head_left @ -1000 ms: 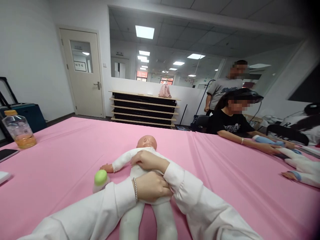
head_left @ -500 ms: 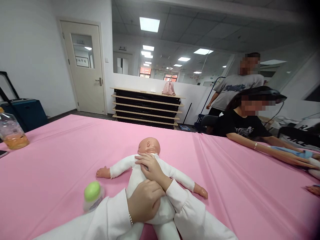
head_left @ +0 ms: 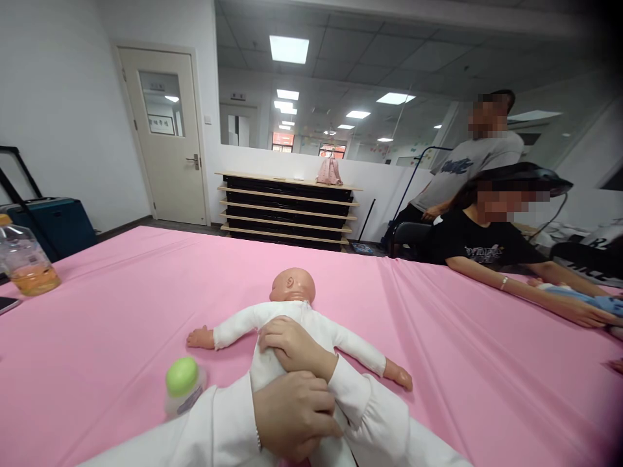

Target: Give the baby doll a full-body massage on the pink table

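Note:
A baby doll (head_left: 311, 318) in a white cloth body lies face down on the pink-covered table, its bald head turned left and both arms spread. My right hand (head_left: 294, 344) lies across its upper back, fingers lightly bent and resting on the cloth. Nearer to me, my left hand (head_left: 296, 415), with a beaded bracelet at the wrist, rests over the lower back, its bent fingers slightly apart and pointing right. My hands and sleeves hide much of the doll's lower back and legs. Left of the doll stands a small container with a green lid (head_left: 182, 376).
A bottle of amber liquid (head_left: 34, 279) and the edge of a phone (head_left: 7, 303) are at the left on the pink cloth (head_left: 121, 305). At the right, a seated person (head_left: 487, 246) reaches over the table to another doll (head_left: 579, 299). Another person (head_left: 467, 165) stands behind.
My right hand has slid down the doll's back toward me, away from the neck. My left hand has moved lower and its fingers have loosened. The standing person leans more.

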`<action>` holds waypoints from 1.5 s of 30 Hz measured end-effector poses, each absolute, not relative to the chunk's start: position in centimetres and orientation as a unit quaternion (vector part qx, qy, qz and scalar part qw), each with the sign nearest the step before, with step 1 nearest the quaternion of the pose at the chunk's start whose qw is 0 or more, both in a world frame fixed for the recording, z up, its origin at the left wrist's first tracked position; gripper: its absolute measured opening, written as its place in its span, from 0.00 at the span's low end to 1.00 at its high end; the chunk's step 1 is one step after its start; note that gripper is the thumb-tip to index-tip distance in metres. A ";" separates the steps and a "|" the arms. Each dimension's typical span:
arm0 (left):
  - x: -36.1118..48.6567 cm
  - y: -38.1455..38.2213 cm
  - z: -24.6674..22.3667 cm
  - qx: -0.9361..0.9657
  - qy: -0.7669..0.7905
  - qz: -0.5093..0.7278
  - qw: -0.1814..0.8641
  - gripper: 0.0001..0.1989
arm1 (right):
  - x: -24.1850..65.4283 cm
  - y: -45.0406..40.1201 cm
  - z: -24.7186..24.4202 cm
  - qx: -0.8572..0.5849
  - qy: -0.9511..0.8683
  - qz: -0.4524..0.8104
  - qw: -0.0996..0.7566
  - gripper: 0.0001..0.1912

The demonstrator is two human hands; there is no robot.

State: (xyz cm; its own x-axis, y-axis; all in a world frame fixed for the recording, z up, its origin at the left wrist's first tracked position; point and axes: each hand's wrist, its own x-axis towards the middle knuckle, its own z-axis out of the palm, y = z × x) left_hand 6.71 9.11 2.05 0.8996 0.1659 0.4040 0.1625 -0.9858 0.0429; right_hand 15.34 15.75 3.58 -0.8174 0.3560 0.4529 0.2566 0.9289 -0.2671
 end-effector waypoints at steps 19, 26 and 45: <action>7.0 8.9 1.3 0.907 0.243 0.337 -0.063 0.09 | 16.7 17.1 3.0 -0.199 -0.858 0.186 0.435 0.13; 7.1 8.8 1.7 0.967 0.072 0.236 -0.064 0.09 | 15.8 16.1 4.1 -0.166 -0.951 0.115 0.234 0.16; 7.2 8.5 1.7 0.869 0.354 0.344 0.015 0.06 | 17.2 18.1 3.1 -0.274 -0.820 0.169 0.472 0.15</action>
